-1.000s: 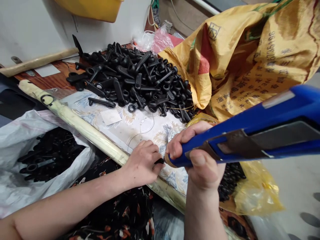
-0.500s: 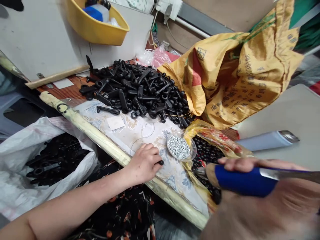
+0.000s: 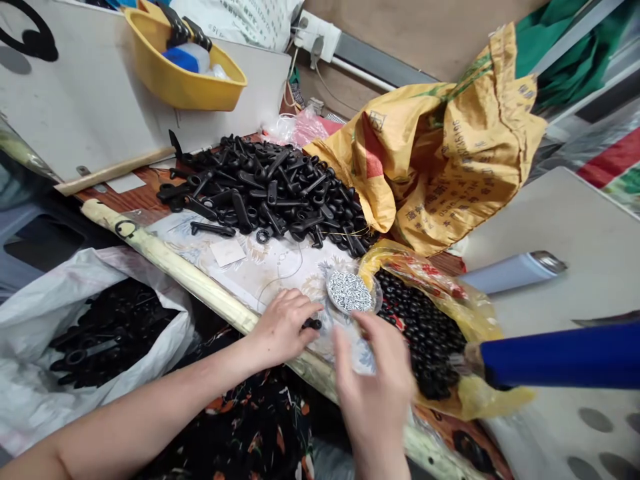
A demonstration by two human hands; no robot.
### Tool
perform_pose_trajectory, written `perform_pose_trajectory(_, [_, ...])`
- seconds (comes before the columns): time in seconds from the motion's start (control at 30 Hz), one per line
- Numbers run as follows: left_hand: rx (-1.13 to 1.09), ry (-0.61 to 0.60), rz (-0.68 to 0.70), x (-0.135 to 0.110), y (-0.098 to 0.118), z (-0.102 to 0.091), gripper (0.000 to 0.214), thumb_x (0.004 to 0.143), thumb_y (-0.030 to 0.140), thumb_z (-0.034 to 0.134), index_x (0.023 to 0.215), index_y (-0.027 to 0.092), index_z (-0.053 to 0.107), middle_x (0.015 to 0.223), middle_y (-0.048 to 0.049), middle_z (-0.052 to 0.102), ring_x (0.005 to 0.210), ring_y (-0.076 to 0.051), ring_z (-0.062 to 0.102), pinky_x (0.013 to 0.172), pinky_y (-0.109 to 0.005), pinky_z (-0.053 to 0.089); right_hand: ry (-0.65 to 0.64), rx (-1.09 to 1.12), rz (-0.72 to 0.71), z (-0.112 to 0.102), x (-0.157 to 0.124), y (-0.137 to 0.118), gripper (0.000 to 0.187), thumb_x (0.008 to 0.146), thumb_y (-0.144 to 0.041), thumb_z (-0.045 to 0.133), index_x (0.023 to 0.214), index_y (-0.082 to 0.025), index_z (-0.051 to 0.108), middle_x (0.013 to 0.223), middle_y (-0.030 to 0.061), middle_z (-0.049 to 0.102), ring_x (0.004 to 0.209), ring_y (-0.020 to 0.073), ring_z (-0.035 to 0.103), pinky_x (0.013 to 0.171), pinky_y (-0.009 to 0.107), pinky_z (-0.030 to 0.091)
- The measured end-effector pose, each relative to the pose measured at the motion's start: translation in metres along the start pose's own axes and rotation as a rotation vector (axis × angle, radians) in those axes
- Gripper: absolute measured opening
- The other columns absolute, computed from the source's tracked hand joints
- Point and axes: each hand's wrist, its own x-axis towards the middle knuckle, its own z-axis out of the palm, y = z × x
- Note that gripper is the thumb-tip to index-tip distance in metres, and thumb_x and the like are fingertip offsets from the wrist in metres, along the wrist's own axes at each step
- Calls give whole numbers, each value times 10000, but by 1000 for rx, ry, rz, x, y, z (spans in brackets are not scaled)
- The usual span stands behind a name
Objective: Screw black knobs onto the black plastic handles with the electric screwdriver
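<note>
My left hand (image 3: pixel 285 327) is closed around a small black plastic handle (image 3: pixel 313 324), mostly hidden under the fingers, close to the table's front edge. My right hand (image 3: pixel 377 380), somewhat blurred, holds nothing; its thumb and fingers are apart just in front of a clear round dish of small silver screws (image 3: pixel 349 292). To the right of that hand, a blue power screwdriver (image 3: pixel 555 357) points its tip leftward over black round knobs (image 3: pixel 425 327) in a yellow plastic bag (image 3: pixel 477 313). Behind both hands lies a heap of black crank handles (image 3: pixel 270 190).
A white sack (image 3: pixel 30 320) of black handles stands at the left, below the pale padded table edge (image 3: pixel 175 257). A yellow woven sack (image 3: pixel 450 153) lies open behind the knobs. A yellow tray (image 3: pixel 185 83) hangs on the back panel.
My right hand has let go of the blue power screwdriver and moved left towards the dish of screws. The left hand stays nearly in place with the black handle. The view has shifted slightly.
</note>
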Motion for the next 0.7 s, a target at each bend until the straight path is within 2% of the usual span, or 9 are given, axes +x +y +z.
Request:
perform_pose_trajectory(0.07, [2, 10, 9, 0, 1, -1, 390, 853, 108, 659, 1237, 162, 622, 1027, -65, 695, 1008, -250, 569, 915, -417, 456, -117, 33, 8, 22, 5, 0, 245, 923, -268, 552, 1137, -177, 628, 1038, 118, 692, 915, 257, 660, 796, 423, 572])
perform_pose_trajectory(0.13, [3, 14, 15, -1, 1, 0, 413, 848, 86, 633, 1254, 155, 602, 1042, -69, 692, 1017, -251, 565, 922, -413, 455, -186, 82, 24, 35, 8, 6, 214, 929, -231, 505, 1082, -172, 643, 938, 90, 705, 805, 221, 668, 737, 375, 574])
perform_pose_trajectory(0.2, [-2, 12, 12, -1, 1, 0, 424, 845, 87, 627, 1261, 159, 591, 1057, -68, 690, 1036, -254, 562, 937, -415, 452, -219, 116, 36, 38, 9, 13, 217, 932, -218, 487, 1069, -176, 650, 904, 79, 708, 757, 205, 670, 730, 357, 573])
perform_pose_trajectory(0.37, [10, 0, -5, -1, -1, 2, 533, 810, 32, 591, 1330, 132, 530, 1100, -83, 682, 1070, -260, 556, 962, -416, 443, -360, 181, 87, 32, 9, 17, 319, 889, -257, 564, 1196, -185, 612, 977, 84, 691, 788, 203, 674, 735, 343, 587])
perform_pose_trajectory(0.57, [11, -8, -15, 0, 2, 1, 501, 835, 88, 630, 1323, 149, 536, 1080, -74, 685, 1054, -267, 559, 950, -424, 446, -369, 289, 179, 31, 16, 20, 275, 848, -245, 602, 1117, -206, 641, 857, 31, 703, 703, 168, 684, 672, 291, 596])
perform_pose_trajectory(0.63, [-3, -1, -20, -1, 2, 2, 518, 835, 116, 667, 1332, 156, 529, 1076, -74, 685, 1043, -264, 565, 936, -422, 453, -320, 299, 178, 23, 26, 22, 207, 856, -265, 615, 1048, -213, 672, 842, 28, 715, 696, 168, 690, 691, 298, 599])
perform_pose_trajectory(0.7, [-22, 23, -19, 0, 0, 3, 550, 825, 131, 705, 1344, 167, 526, 1066, -73, 687, 1032, -261, 572, 918, -419, 460, -217, 321, 186, 11, 40, 22, 176, 869, -301, 636, 1012, -215, 691, 846, 33, 719, 711, 170, 693, 719, 309, 602])
